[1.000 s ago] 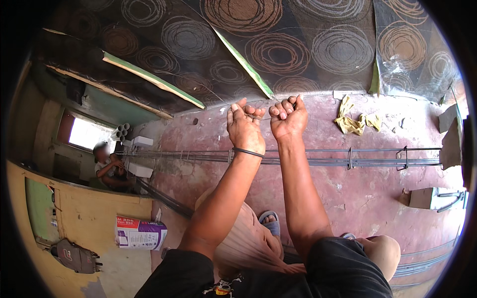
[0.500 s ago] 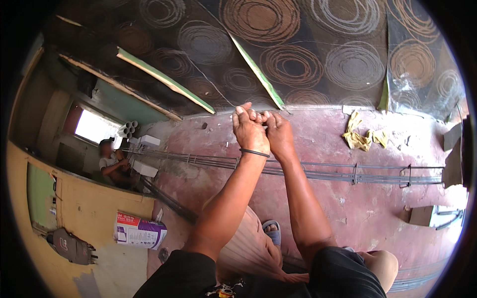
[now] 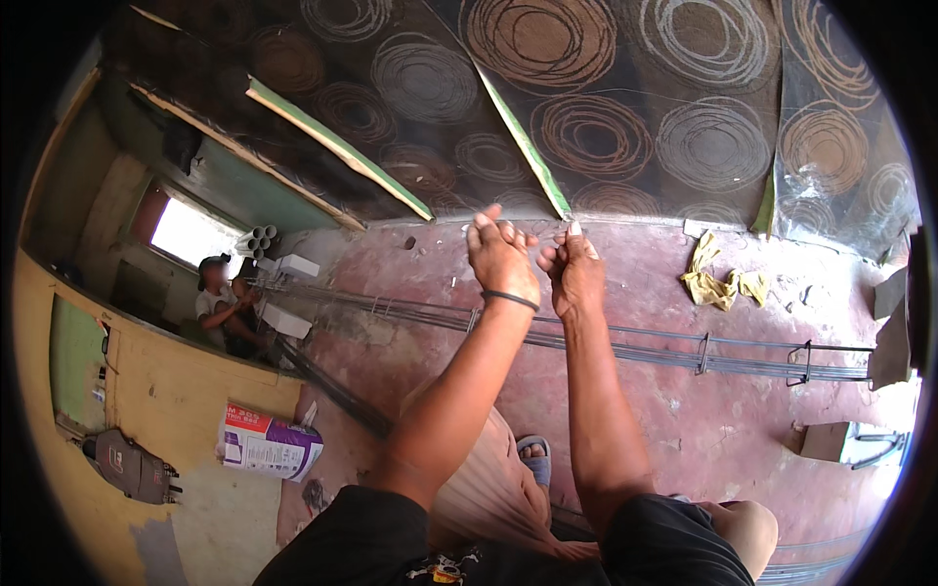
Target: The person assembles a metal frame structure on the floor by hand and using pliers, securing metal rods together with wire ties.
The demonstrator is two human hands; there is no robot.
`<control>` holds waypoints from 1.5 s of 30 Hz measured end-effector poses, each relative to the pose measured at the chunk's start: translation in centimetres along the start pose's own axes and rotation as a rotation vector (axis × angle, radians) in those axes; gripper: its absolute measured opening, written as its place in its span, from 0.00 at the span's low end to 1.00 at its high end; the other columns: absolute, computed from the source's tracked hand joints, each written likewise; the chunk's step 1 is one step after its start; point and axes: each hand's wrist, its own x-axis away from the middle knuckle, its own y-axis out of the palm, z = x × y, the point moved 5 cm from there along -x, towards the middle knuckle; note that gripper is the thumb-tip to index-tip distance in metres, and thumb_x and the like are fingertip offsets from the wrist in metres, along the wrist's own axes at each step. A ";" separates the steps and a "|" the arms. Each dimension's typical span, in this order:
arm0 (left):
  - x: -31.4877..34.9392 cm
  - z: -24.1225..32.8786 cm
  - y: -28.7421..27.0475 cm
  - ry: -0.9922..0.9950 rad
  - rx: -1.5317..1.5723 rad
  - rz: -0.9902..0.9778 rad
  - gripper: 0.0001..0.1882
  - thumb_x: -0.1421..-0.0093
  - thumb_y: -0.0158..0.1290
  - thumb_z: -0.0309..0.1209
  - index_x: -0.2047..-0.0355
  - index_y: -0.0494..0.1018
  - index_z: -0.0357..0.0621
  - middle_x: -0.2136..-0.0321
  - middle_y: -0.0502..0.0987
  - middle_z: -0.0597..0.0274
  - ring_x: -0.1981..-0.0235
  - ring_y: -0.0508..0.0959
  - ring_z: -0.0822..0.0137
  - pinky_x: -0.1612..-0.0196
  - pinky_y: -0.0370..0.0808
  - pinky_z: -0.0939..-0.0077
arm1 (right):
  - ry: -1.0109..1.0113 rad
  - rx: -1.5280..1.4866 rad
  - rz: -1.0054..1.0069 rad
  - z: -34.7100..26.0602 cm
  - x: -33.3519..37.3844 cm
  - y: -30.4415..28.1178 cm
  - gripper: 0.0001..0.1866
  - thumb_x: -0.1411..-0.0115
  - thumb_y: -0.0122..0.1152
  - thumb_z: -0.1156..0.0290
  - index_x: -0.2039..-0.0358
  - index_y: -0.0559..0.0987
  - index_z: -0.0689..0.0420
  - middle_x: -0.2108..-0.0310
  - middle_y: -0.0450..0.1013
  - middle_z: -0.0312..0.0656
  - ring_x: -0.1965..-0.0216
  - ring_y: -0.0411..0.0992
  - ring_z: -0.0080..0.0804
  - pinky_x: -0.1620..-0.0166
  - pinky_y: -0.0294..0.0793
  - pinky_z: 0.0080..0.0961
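Small, steady movements suit this fingerwork: the bare left hand (image 3: 505, 269) and right hand (image 3: 579, 283) curl their fingers, any grip indiscernible, near the long grey steel-rod bundle (image 3: 664, 358) crossing the reddish floor (image 3: 723, 420).

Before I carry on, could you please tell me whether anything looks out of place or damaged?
The patterned wall covering has uneven gaps showing green strips; a crumpled yellow cloth lies on the floor, looking dropped.

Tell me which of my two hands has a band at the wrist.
Your left hand: a thin dark band crosses its wrist, while your right hand shows only bare skin there.
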 end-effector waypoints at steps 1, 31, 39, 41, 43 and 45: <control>1.0 -0.8 0.1 -0.035 -0.024 -0.013 0.14 0.30 0.36 0.38 0.56 0.63 0.41 0.79 0.61 0.70 0.80 0.61 0.76 0.71 0.69 0.76 | -0.056 -0.188 0.109 0.1 0.0 -0.6 0.14 0.34 0.48 0.63 0.68 0.71 0.61 0.78 0.66 0.36 0.74 0.73 0.32 0.74 0.74 0.22; -0.2 -2.1 1.3 -0.073 0.100 -0.033 0.14 0.31 0.37 0.36 0.57 0.66 0.37 0.79 0.62 0.69 0.77 0.63 0.75 0.69 0.68 0.78 | -0.124 0.728 -0.053 -1.3 0.8 0.4 0.18 0.34 0.48 0.61 0.69 0.77 0.63 0.77 0.69 0.33 0.76 0.62 0.19 0.72 0.64 0.21; -2.4 5.9 0.9 0.374 -0.305 -0.053 0.18 0.31 0.37 0.35 0.53 0.67 0.33 0.76 0.71 0.66 0.73 0.72 0.75 0.62 0.76 0.77 | -0.088 0.777 -0.185 1.7 2.5 -0.7 0.21 0.37 0.53 0.53 0.68 0.79 0.61 0.88 0.54 0.23 0.86 0.48 0.12 0.83 0.45 0.17; -3.2 6.8 0.1 0.362 -0.287 -0.050 0.18 0.31 0.37 0.36 0.54 0.68 0.33 0.75 0.71 0.65 0.74 0.72 0.75 0.62 0.76 0.77 | -0.099 0.760 -0.219 2.2 2.4 -0.8 0.22 0.37 0.54 0.52 0.67 0.79 0.61 0.88 0.54 0.23 0.86 0.48 0.12 0.83 0.46 0.17; -4.3 7.1 -0.6 0.301 -0.167 -0.011 0.19 0.32 0.40 0.38 0.54 0.68 0.33 0.76 0.72 0.65 0.74 0.73 0.74 0.62 0.76 0.76 | -0.126 0.940 -0.343 2.4 2.4 -1.0 0.20 0.37 0.53 0.52 0.66 0.80 0.59 0.87 0.55 0.24 0.85 0.49 0.13 0.82 0.47 0.17; -5.6 6.6 -1.2 0.260 -0.072 -0.010 0.16 0.33 0.43 0.37 0.58 0.69 0.35 0.75 0.76 0.59 0.74 0.77 0.69 0.64 0.77 0.73 | -0.109 0.980 -0.364 2.0 1.8 -1.7 0.20 0.37 0.53 0.52 0.67 0.79 0.58 0.86 0.56 0.25 0.84 0.50 0.14 0.81 0.49 0.18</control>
